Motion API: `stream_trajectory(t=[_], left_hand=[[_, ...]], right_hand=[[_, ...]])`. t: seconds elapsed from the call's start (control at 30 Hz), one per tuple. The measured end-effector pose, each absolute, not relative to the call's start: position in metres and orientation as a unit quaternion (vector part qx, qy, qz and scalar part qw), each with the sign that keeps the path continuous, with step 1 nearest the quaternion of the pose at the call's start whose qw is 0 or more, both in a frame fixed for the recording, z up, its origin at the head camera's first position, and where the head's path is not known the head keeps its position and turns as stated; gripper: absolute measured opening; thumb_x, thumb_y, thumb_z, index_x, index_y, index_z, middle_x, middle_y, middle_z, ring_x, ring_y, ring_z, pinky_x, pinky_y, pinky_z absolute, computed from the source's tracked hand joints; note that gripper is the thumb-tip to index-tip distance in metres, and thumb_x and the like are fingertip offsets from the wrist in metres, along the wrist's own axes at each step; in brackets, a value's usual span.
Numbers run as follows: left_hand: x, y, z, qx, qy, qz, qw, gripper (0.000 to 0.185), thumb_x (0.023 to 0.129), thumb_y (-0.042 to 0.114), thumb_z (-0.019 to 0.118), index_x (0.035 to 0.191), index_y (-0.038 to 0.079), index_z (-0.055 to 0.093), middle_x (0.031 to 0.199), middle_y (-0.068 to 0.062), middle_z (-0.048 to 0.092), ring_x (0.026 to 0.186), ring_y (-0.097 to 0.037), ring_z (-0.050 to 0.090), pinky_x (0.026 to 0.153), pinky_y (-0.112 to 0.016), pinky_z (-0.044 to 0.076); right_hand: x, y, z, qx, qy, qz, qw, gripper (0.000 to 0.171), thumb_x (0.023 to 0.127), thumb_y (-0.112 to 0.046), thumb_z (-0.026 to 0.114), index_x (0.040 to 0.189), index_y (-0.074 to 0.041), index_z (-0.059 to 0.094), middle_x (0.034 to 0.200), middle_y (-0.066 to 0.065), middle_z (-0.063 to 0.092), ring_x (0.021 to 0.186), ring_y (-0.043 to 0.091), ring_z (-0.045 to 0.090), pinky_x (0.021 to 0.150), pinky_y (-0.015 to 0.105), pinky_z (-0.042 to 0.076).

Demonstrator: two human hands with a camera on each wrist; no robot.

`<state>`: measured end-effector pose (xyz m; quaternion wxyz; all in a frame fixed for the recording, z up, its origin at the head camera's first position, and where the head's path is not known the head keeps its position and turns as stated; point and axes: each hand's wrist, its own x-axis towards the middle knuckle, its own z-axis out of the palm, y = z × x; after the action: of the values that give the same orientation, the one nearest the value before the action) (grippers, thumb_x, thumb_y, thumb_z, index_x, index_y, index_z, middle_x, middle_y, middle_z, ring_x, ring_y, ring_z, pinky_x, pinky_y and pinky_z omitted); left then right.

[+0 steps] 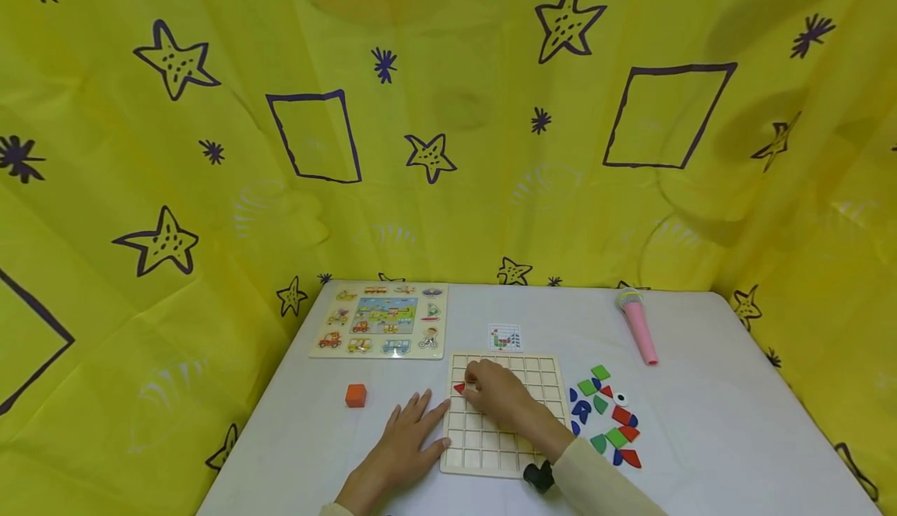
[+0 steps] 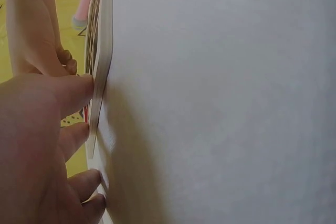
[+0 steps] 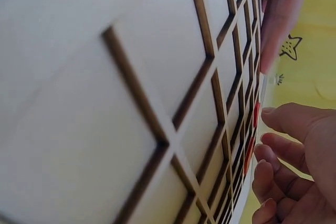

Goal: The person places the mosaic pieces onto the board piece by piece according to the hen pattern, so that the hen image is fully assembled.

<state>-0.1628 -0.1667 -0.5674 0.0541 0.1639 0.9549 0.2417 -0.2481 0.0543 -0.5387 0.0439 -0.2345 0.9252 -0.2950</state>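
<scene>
A pale wooden grid board point(image 1: 506, 442) lies flat on the white table point(image 1: 701, 422). My right hand point(image 1: 473, 389) reaches over its upper left part with curled fingers and pinches a small red triangle piece point(image 1: 459, 387) at a cell in the board's leftmost column. The right wrist view shows the red piece point(image 3: 256, 115) low in the grid beside my thumb point(image 3: 286, 121). My left hand point(image 1: 420, 416) lies flat on the table, its straight fingers point(image 2: 79, 90) touching the board's left edge point(image 2: 102, 51).
Several coloured flat pieces point(image 1: 606, 422) lie right of the board. An orange cube point(image 1: 356, 395) sits to the left. Behind are a vehicle puzzle point(image 1: 381, 320), a small pattern card point(image 1: 504, 337) and a pink toy microphone point(image 1: 639, 328). Yellow star cloth point(image 1: 448, 111) walls the table.
</scene>
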Motion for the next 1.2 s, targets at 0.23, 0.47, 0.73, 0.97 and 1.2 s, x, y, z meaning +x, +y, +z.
stream_trajectory(t=[0.23,0.47,0.73,0.97,1.2], left_hand=[[-0.161,-0.165,-0.564,0.161,0.955,0.245,0.053,0.062,0.103,0.049,0.061,0.16,0.026,0.049,0.17,-0.016,0.036,0.158,-0.044,0.028,0.125,-0.07,0.02],[-0.162,-0.164,-0.564,0.16,0.954,0.247,0.055,0.063,0.103,0.05,0.06,0.16,0.026,0.048,0.17,-0.016,0.035,0.158,-0.043,0.027,0.125,-0.071,0.019],[-0.161,-0.164,-0.561,0.16,0.955,0.244,0.061,0.063,0.103,0.049,0.061,0.16,0.026,0.048,0.171,-0.016,0.034,0.159,-0.044,0.027,0.125,-0.07,0.019],[-0.162,-0.165,-0.563,0.162,0.954,0.243,0.065,0.063,0.103,0.049,0.061,0.16,0.025,0.048,0.17,-0.017,0.034,0.158,-0.044,0.027,0.125,-0.071,0.019],[-0.165,-0.166,-0.565,0.161,0.953,0.248,0.065,0.063,0.104,0.049,0.06,0.161,0.025,0.047,0.171,-0.017,0.033,0.159,-0.045,0.025,0.125,-0.072,0.017]], right_hand=[[-0.248,0.073,-0.533,-0.197,0.928,-0.313,0.05,0.017,0.098,-0.018,0.075,0.112,-0.01,0.073,0.091,-0.002,0.063,0.079,0.015,0.057,0.073,0.036,0.053],[-0.248,0.111,-0.528,-0.143,0.932,-0.329,0.046,0.011,0.098,-0.015,0.075,0.108,-0.01,0.073,0.088,-0.001,0.059,0.077,0.016,0.053,0.07,0.033,0.049],[-0.242,0.189,-0.522,-0.107,0.936,-0.334,0.04,0.019,0.099,-0.015,0.074,0.112,-0.003,0.07,0.093,0.006,0.061,0.077,0.018,0.053,0.063,0.029,0.047],[-0.234,0.256,-0.521,-0.044,0.943,-0.322,0.071,0.027,0.098,-0.016,0.072,0.117,0.003,0.067,0.104,0.017,0.066,0.081,0.023,0.06,0.067,0.036,0.057],[-0.233,0.293,-0.53,-0.023,0.946,-0.298,0.122,0.03,0.096,-0.018,0.074,0.114,0.004,0.067,0.101,0.016,0.066,0.091,0.029,0.06,0.081,0.048,0.058]])
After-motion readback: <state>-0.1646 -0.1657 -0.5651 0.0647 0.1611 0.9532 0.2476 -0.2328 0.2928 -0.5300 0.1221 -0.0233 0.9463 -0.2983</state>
